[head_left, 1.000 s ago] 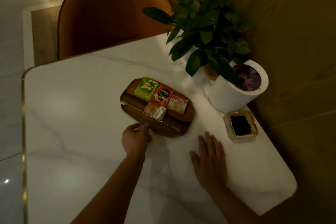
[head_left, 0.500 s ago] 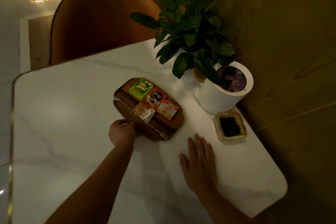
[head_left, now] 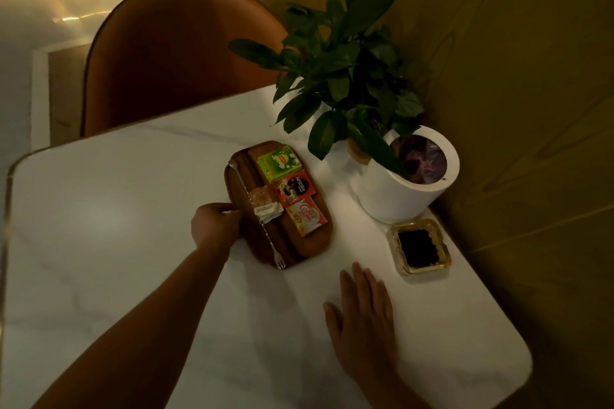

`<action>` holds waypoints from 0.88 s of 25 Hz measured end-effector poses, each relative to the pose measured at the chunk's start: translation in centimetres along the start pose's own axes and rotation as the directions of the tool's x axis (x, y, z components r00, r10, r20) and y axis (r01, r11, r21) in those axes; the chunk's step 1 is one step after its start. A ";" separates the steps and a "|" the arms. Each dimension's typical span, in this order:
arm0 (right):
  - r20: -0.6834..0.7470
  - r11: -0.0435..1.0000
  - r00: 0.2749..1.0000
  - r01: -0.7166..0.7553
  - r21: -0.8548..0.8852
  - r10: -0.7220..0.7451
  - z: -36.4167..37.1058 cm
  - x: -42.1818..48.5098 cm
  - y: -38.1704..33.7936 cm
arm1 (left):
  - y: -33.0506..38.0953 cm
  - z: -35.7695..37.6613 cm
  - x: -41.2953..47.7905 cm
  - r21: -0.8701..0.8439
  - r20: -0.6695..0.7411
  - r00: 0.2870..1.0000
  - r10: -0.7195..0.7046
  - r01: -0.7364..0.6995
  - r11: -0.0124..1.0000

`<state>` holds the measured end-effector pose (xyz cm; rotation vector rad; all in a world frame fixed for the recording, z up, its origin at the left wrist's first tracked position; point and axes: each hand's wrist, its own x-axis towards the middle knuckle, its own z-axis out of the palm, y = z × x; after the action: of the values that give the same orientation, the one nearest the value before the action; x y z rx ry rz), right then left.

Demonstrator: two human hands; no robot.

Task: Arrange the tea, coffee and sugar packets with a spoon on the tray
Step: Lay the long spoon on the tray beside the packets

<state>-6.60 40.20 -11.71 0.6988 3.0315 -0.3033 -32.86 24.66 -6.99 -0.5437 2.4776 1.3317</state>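
Note:
An oval wooden tray (head_left: 312, 244) lies on the white marble table (head_left: 109, 242). On it sit a green tea packet (head_left: 279, 164), a red coffee packet (head_left: 295, 190), a creamer packet (head_left: 307, 218) and two small sugar packets (head_left: 265, 204). A long thin metal spoon (head_left: 257, 219) runs along the tray's left side. My left hand (head_left: 216, 226) grips the tray's left rim, fingers curled round it. Flat on the table, below and right of the tray, lies my right hand (head_left: 362, 315) with its fingers straight.
A white pot with a leafy plant (head_left: 392, 196) stands right of the tray by the wall. A small glass dish with dark contents (head_left: 419, 247) sits in front of it. An orange chair (head_left: 172, 53) is behind the table's far edge.
My left hand has turned the tray clockwise, from slanting across the table to nearly lengthwise. My right hand has stayed flat on the table. The camera has shifted.

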 end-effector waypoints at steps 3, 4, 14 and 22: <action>-0.019 1.000 1.000 0.006 0.015 -0.006 0.3 -0.1 0.1 | 0.4 0.0 0.6 0.031 0.009 0.999 0.035 -0.035 0.999; -0.026 1.000 1.000 0.008 0.019 -0.007 0.4 -0.1 0.1 | 0.5 0.0 0.7 0.042 0.007 0.999 0.039 -0.039 0.998; -0.033 1.000 0.999 0.008 0.012 -0.007 0.5 0.0 0.1 | 0.0 0.0 1.1 0.007 0.030 0.999 0.019 -0.019 1.000; -0.032 1.000 0.999 0.006 0.000 -0.006 0.0 0.0 0.0 | 0.3 0.2 1.2 0.037 0.027 0.999 0.028 -0.029 0.999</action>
<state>-6.60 40.21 -11.72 0.7008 3.0641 -0.2947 -34.08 24.76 -7.40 -0.4807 2.4921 1.2924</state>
